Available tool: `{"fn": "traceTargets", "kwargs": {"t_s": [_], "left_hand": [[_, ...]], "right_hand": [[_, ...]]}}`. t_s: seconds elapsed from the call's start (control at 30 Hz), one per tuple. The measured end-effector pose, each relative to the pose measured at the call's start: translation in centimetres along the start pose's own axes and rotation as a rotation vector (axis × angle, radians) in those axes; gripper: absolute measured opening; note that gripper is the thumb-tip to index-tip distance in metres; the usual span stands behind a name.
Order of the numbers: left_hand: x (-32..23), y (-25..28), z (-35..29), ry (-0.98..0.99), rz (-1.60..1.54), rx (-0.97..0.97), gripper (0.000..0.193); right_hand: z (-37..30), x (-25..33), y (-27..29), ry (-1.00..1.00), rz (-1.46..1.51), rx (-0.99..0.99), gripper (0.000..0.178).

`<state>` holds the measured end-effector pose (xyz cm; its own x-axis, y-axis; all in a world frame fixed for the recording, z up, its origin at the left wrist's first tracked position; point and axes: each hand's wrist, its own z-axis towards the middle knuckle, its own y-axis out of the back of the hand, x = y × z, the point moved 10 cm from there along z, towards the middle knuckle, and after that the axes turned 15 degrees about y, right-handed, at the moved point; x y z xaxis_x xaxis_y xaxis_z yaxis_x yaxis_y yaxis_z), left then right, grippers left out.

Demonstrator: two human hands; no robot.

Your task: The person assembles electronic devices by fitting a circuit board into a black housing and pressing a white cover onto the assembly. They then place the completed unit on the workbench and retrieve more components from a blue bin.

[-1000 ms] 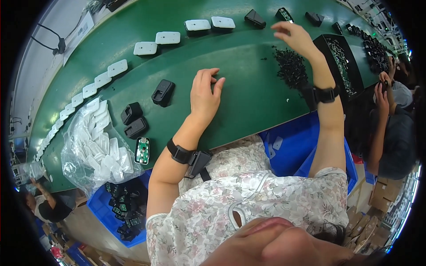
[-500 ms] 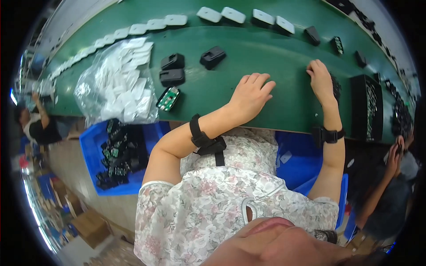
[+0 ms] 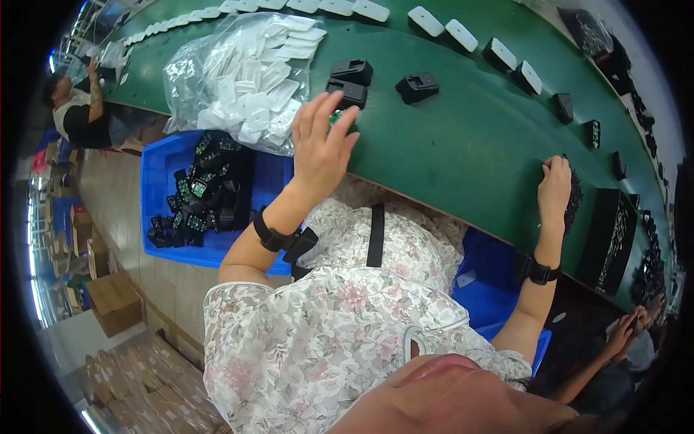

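Observation:
My left hand (image 3: pixel 320 148) is open, fingers spread, at the near edge of the green table. Its fingertips reach over a small green circuit board (image 3: pixel 335 116), mostly covered by the hand, and to the front of a black plastic housing (image 3: pixel 345 94). A second black housing (image 3: pixel 352 71) sits just behind that one. A third housing (image 3: pixel 417 87) stands apart to the right. Farther right, my right hand (image 3: pixel 554 189) has its fingers bent together; whatever they hold is hidden. Beside it lies a pile of small dark parts (image 3: pixel 575 204).
A clear bag of white plates (image 3: pixel 253 90) lies left. Below it, a blue bin (image 3: pixel 163 242) holds black housings with boards. White-topped pieces (image 3: pixel 425 22) line the table's far side. A black box (image 3: pixel 607 239) of small parts stands right. Co-workers sit at both sides.
My left hand has moved left from the bare tabletop to the circuit board and black housings. The right hand stays by the dark pile with its fingers bent. The whole view has swung.

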<state>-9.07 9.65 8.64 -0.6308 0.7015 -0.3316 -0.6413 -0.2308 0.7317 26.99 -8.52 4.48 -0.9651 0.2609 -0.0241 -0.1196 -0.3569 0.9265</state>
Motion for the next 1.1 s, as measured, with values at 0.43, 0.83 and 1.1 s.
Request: {"fn": "traceTargets", "kwargs": {"t_s": [0.43, 0.83, 1.1], "left_hand": [[-1.0, -6.3, 4.0, -0.082, -0.310, 0.013, 0.046], [-8.2, -5.4, -1.3, -0.265, -0.383, 0.295, 0.036], [-13.0, -9.3, -3.3, -0.367, -0.445, 0.541, 0.030]], "right_hand": [[-1.7, 0.5, 1.5, -0.061, 0.064, 0.014, 0.011], [-19.6, -4.8, 12.2, -0.594, 0.249, -1.154, 0.016], [-40.8, -4.5, -10.5, -1.477, -0.016, -0.051, 0.042]]}}
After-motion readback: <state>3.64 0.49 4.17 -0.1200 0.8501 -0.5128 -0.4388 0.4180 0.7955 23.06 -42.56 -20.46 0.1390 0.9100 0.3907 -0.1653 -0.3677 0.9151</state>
